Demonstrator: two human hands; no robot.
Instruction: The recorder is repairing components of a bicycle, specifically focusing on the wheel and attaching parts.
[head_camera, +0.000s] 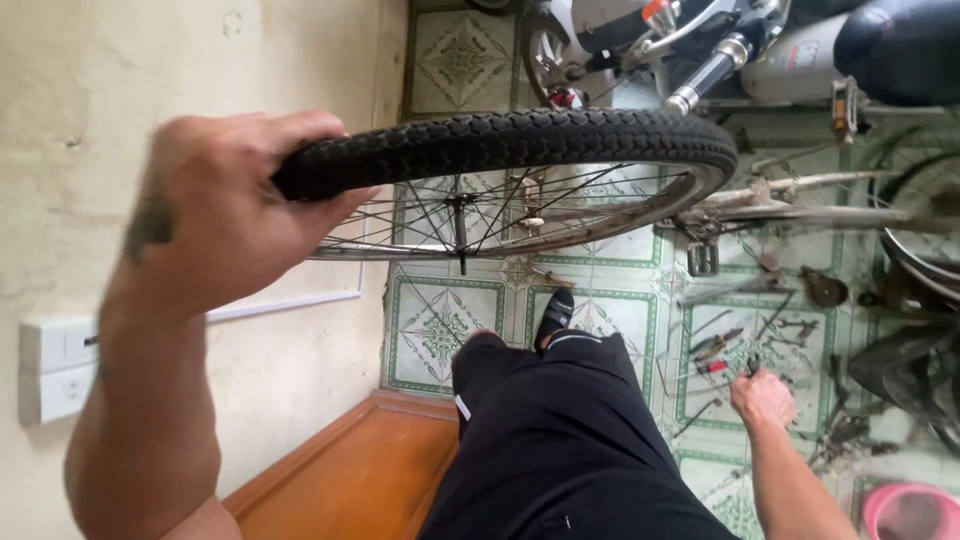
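My left hand (230, 210) grips the black tyre of a spoked bicycle wheel (520, 140) and holds it up in front of me, rim and spokes facing the floor. My right hand (765, 398) is low at the right, its fingers curled over small hand tools (715, 345) scattered on the tiled floor. A dark tool tip shows at its fingers, but whether it grips the tool is unclear. My legs in black trousers (560, 430) and a black sandal (555, 312) lie between the two hands.
A stripped bicycle frame (790, 195) lies on the patterned green tiles beyond the wheel. A motorbike (700, 40) stands at the top. A pale wall with switch boxes (55, 370) fills the left, a wooden step (350, 480) lies below it, and a pink tub (910, 512) sits at the bottom right.
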